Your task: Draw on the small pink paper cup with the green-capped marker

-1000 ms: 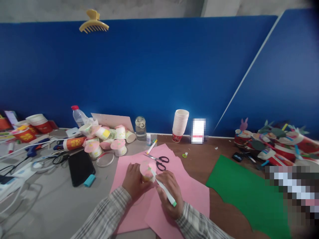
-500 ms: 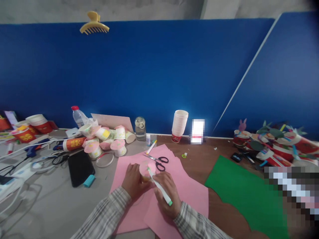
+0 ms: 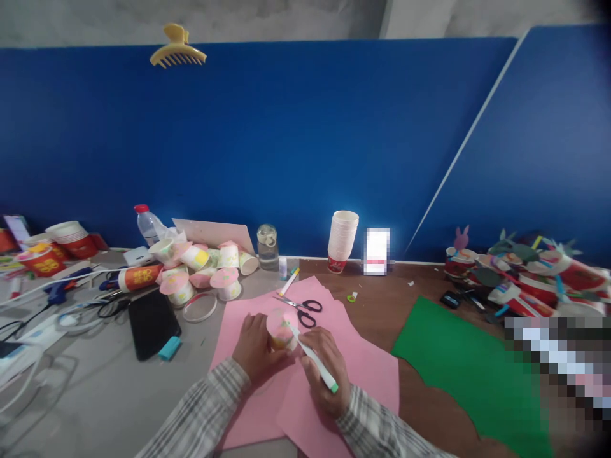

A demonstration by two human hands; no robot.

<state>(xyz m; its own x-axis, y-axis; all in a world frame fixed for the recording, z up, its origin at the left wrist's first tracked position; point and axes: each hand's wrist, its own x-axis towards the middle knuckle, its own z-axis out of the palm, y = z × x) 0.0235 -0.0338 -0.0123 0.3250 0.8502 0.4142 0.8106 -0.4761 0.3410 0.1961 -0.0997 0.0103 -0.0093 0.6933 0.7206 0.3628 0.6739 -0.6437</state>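
- The left hand [image 3: 256,346] is curled around a small paper cup [image 3: 280,329] with a pink top, holding it just above the pink paper [image 3: 367,372] near the middle of the desk [image 3: 95,394].
- The right hand [image 3: 324,369] is closed in a writing grip on a white marker [image 3: 312,357] with a green end cap; the marker tip meets the cup's side.
- Both wrists wear plaid sleeves [image 3: 205,413].
- Several pink sheets lie overlapped under the hands.
- Black-handled scissors [image 3: 300,308] rest on the pink paper just behind the cup, blades pointing left.
- A second marker [image 3: 290,280] lies at the far edge of the pink paper.
- A green sheet [image 3: 468,369] lies to the right of the pink paper, on the brown part of the desk.
- A stack of white cups [image 3: 342,236] stands at the back against the blue wall [image 3: 286,140].
- A glass jar [image 3: 268,245] stands left of the stack.
- A heap of decorated cups [image 3: 203,270] lies left of the jar, with a plastic bottle [image 3: 147,224] behind it.
- A black phone [image 3: 153,321] lies flat to the left of the pink paper, a small teal piece [image 3: 169,348] at its near corner.
- A clear ring [image 3: 200,306] lies between the phone and the pink paper.
- A pile of red cups with paper trimmings [image 3: 525,280] fills the right end.
- A yellow hair clip [image 3: 177,48] sits on top of the wall.
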